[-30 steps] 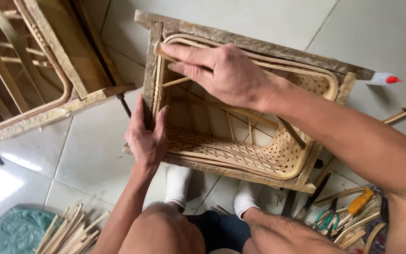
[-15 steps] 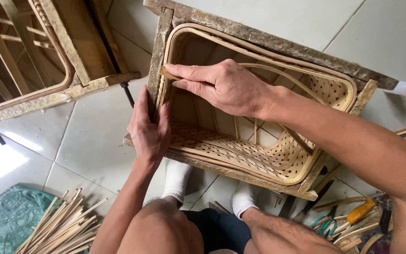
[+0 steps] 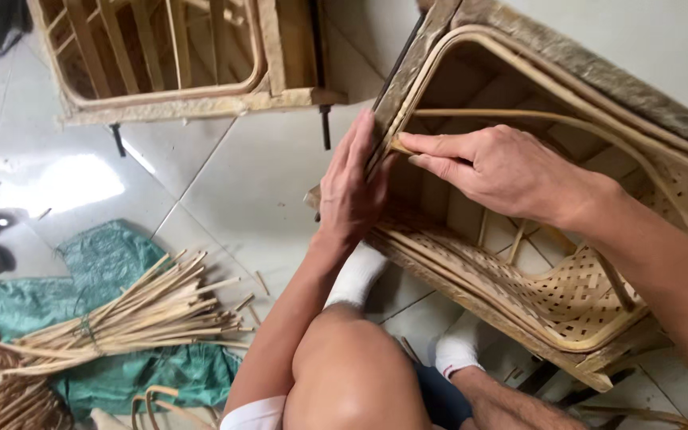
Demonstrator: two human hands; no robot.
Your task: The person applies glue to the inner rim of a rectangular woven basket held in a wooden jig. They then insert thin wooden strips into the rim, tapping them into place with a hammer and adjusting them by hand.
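A wooden frame mould (image 3: pixel 599 76) lies on the tiled floor in front of my knees, with a woven bamboo basket (image 3: pixel 591 295) and its bent cane rim fitted inside. My left hand (image 3: pixel 349 187) presses flat against the mould's left outer wall, fingers pointing up. My right hand (image 3: pixel 503 167) reaches in from the right and pinches the end of a thin cane strip (image 3: pixel 535 117) at the mould's left inner edge. The strip arches away to the right over the basket's hollow.
A second wooden frame mould (image 3: pixel 177 72) stands at the upper left. A bundle of bamboo sticks (image 3: pixel 129 314) lies on a green cloth (image 3: pixel 105 263) at the lower left, with coiled cane below it. My white-socked feet (image 3: pixel 360 275) rest under the basket.
The view has swung left and closer. My right hand has slid down to the left inner edge, pinching the strip's end. My left hand stays on the outer wall.
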